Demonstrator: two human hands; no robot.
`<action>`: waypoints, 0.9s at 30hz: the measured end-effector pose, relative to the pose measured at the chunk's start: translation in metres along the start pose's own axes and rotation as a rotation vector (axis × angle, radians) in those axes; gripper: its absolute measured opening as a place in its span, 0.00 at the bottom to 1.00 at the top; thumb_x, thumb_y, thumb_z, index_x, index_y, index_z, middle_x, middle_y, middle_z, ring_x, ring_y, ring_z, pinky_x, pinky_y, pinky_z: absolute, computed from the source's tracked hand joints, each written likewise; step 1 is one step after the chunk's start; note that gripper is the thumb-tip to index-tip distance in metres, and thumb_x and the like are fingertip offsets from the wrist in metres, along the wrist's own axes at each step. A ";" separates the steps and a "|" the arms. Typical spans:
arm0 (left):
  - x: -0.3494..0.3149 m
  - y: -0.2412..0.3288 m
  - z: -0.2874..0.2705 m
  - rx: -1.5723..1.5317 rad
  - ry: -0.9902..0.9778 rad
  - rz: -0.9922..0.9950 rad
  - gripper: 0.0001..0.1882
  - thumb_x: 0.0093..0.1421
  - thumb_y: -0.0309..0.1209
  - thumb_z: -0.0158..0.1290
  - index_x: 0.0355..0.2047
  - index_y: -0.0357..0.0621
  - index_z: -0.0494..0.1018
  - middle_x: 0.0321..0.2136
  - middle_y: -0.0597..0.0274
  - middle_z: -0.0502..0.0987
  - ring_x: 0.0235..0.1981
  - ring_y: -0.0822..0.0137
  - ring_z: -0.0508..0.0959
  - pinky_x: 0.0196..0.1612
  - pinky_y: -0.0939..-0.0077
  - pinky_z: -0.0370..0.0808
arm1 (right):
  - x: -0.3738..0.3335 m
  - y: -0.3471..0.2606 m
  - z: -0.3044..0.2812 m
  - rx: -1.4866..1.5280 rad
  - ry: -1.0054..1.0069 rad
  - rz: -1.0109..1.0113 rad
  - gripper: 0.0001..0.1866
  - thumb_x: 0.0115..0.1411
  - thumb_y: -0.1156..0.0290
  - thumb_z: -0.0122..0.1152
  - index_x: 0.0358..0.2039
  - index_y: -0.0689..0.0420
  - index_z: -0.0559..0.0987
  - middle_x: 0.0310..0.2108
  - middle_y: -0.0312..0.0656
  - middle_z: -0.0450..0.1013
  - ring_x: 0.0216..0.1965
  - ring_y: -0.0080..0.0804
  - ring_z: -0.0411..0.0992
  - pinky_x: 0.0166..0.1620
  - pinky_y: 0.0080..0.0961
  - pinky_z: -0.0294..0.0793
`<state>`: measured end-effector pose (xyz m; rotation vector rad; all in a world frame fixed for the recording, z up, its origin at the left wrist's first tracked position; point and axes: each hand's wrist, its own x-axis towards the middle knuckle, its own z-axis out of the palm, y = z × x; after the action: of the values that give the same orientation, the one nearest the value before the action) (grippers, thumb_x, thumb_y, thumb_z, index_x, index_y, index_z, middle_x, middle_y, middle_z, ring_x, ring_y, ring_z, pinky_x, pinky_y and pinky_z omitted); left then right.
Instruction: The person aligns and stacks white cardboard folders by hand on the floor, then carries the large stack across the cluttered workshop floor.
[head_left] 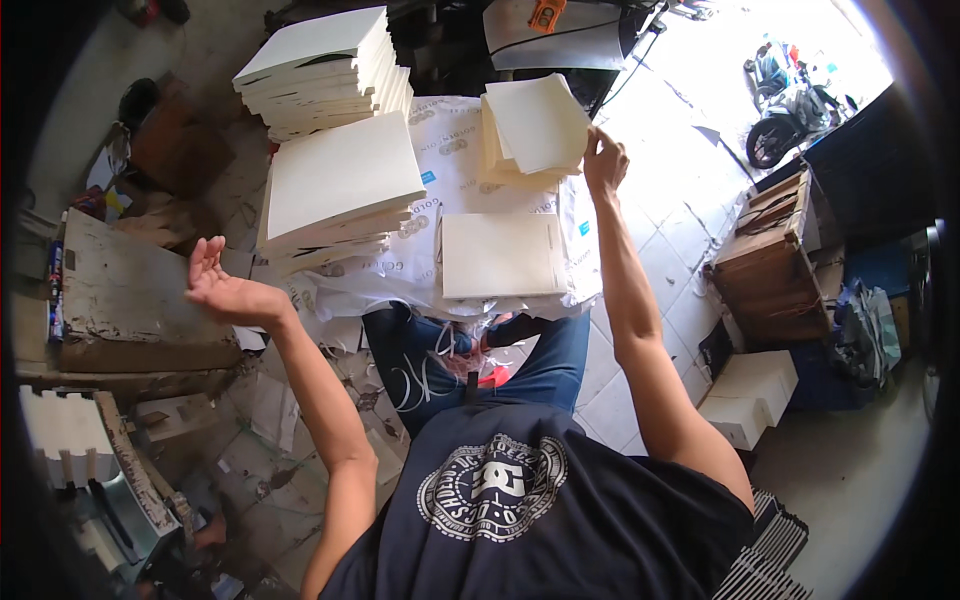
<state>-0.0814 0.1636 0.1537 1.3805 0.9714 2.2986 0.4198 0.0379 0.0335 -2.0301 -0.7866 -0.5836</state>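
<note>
My right hand (606, 162) reaches to the far right of the work surface. Its fingers pinch the right edge of a cream sheet (540, 122), which lies turned askew on a small stack of cream sheets (497, 160). My left hand (228, 287) hangs in the air left of the work surface, palm up with its fingers apart and nothing in it. Nearer me, a cream paper block (502, 255) lies flat on the white printed wrapping (425, 225) over the surface. A large stack of cream-topped blocks (345, 178) stands to the left.
A taller stack of cream blocks (315, 55) rises at the far left. At left stands a worn box (140, 290); at right, a wooden crate (775, 255) and cream blocks (750, 395). A motorbike (785, 115) is parked beyond. Paper scraps litter the floor.
</note>
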 end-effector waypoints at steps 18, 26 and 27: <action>-0.159 0.161 0.004 -0.343 -1.251 -0.159 0.18 0.63 0.41 0.57 0.39 0.36 0.75 0.26 0.60 0.79 0.31 0.65 0.77 0.43 0.65 0.72 | 0.046 0.024 0.007 0.113 0.057 -0.061 0.08 0.59 0.65 0.62 0.29 0.54 0.84 0.32 0.44 0.81 0.37 0.44 0.77 0.43 0.42 0.75; -0.133 0.197 0.063 -0.176 -0.936 0.263 0.15 0.65 0.38 0.52 0.39 0.35 0.73 0.36 0.52 0.77 0.45 0.53 0.75 0.51 0.61 0.71 | -0.033 -0.128 -0.213 0.706 -0.236 -0.245 0.05 0.49 0.80 0.68 0.27 0.59 0.80 0.26 0.42 0.77 0.28 0.34 0.77 0.33 0.25 0.74; -0.142 0.206 0.079 -0.181 -0.935 0.317 0.15 0.66 0.38 0.51 0.40 0.35 0.73 0.37 0.51 0.77 0.46 0.52 0.75 0.53 0.61 0.71 | -0.053 -0.143 -0.243 0.690 -0.288 -0.246 0.03 0.52 0.78 0.67 0.26 0.61 0.80 0.25 0.43 0.78 0.26 0.33 0.77 0.32 0.23 0.74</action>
<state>0.0767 -0.0335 0.2234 2.2834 0.2480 1.4997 0.2545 -0.1220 0.2046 -1.3969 -1.2240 -0.1096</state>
